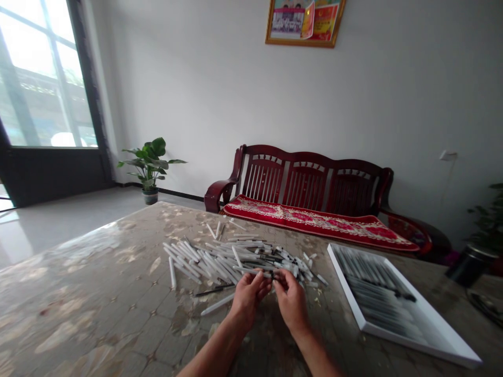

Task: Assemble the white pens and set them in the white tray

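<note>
Both hands meet over the near edge of a loose heap of white and black pen parts [220,260]. My left hand [248,296] has its fingers closed on a slim whitish pen [253,271] lying sideways. At the pen's dark right end, the fingers of my right hand [290,298] are pinched together; what exactly they hold is too small to tell. Just left of my left hand, a single white tube [217,304] and some thin black pieces [214,289] lie on the patterned table [118,309].
A white tray [359,314] with rows of dark-tipped pens stands to the right. Behind the table is a dark red wooden bench [306,183] with a red patterned cover [314,220]. Potted plants stand at the back left [150,196] and far right [469,264].
</note>
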Motion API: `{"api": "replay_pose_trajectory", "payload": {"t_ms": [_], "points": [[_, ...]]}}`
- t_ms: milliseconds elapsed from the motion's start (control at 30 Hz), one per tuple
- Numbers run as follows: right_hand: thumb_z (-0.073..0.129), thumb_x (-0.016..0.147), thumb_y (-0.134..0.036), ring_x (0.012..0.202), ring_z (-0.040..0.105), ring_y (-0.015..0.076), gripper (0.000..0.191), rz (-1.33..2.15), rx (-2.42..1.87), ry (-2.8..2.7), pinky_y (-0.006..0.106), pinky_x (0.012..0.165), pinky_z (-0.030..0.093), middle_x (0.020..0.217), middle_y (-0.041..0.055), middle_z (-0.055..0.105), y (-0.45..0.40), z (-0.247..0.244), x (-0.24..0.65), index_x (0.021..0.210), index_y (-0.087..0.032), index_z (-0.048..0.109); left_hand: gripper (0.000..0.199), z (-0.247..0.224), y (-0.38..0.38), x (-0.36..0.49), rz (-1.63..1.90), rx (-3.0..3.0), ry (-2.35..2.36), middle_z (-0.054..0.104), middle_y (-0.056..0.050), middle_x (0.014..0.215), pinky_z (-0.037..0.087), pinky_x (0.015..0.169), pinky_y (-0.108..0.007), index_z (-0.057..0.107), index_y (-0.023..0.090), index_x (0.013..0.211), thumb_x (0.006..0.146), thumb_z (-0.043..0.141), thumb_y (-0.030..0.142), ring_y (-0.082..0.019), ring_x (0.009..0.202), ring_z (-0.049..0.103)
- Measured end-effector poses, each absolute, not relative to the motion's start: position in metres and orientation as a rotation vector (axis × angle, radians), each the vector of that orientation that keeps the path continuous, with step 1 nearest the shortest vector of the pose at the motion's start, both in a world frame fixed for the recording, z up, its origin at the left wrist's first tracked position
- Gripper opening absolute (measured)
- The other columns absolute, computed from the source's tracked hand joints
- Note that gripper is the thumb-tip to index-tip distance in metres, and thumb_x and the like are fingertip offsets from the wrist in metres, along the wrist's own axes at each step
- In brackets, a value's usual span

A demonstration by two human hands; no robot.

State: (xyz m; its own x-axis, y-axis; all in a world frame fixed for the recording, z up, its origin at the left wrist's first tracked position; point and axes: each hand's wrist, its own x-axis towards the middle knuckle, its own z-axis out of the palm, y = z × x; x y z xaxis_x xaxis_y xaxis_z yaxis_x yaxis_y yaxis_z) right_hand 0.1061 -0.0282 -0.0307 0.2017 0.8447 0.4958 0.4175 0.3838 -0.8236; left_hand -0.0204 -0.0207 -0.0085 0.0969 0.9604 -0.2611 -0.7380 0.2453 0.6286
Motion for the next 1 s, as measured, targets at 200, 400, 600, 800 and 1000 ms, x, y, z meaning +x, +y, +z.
{"api": "replay_pose_trajectory", "payload": {"t_ms": [200, 400, 600, 800, 1000], "points": [[0.055, 0.082, -0.021, 0.08, 0.072, 0.0211, 0.017, 0.278, -1.312, -1.518, 0.031, 0.073, 0.057, 0.087, 0.0055, 0.074, -0.028, -0.031, 0.112, 0.096, -0.022, 0.064, 0.033, -0.014, -0.02, -0.019, 1.314, 0.477, 0.738, 0.072, -0.002, 0.07, 0.058, 0.061, -0.023, 0.064, 0.015, 0.079, 0.061, 0.09, 0.025, -0.013, 0.061, 0.069], [0.048, 0.086, -0.008, 0.091, 0.068, 0.0211, 0.029, -0.098, -1.334, -1.806, 0.033, 0.081, 0.055, 0.095, 0.0065, 0.071, -0.035, -0.026, 0.118, 0.105, -0.024, 0.065, 0.047, -0.015, -0.021, -0.019, 1.342, 0.629, 0.804, 0.072, -0.002, 0.071, 0.054, 0.057, -0.023, 0.063, 0.016, 0.079, 0.051, 0.091, 0.041, -0.016, 0.065, 0.07], [0.046, 0.085, -0.004, 0.091, 0.068, 0.0207, 0.039, -0.107, -1.269, -1.84, 0.034, 0.081, 0.056, 0.101, 0.0079, 0.07, -0.037, -0.025, 0.115, 0.116, -0.022, 0.061, 0.05, -0.013, -0.024, -0.019, 1.341, 0.695, 0.811, 0.07, 0.0, 0.07, 0.05, 0.055, -0.022, 0.063, 0.017, 0.077, 0.05, 0.089, 0.05, -0.014, 0.063, 0.067], [0.048, 0.085, -0.016, 0.085, 0.067, 0.0195, 0.037, 0.294, -1.273, -1.666, 0.03, 0.077, 0.054, 0.092, 0.0053, 0.069, -0.038, -0.022, 0.115, 0.118, -0.021, 0.062, 0.046, -0.015, -0.025, -0.02, 1.343, 0.79, 0.819, 0.069, -0.001, 0.069, 0.044, 0.051, -0.02, 0.064, 0.017, 0.076, 0.054, 0.086, 0.05, -0.013, 0.062, 0.065], [0.049, 0.085, -0.033, 0.068, 0.06, 0.0167, 0.035, 0.701, -1.243, -1.431, 0.026, 0.064, 0.049, 0.073, -0.0008, 0.062, -0.038, -0.021, 0.11, 0.113, -0.019, 0.062, 0.046, -0.015, -0.026, -0.02, 1.328, 0.873, 0.805, 0.065, 0.002, 0.063, 0.04, 0.048, -0.019, 0.064, 0.017, 0.075, 0.055, 0.085, 0.052, -0.012, 0.058, 0.061]]}}
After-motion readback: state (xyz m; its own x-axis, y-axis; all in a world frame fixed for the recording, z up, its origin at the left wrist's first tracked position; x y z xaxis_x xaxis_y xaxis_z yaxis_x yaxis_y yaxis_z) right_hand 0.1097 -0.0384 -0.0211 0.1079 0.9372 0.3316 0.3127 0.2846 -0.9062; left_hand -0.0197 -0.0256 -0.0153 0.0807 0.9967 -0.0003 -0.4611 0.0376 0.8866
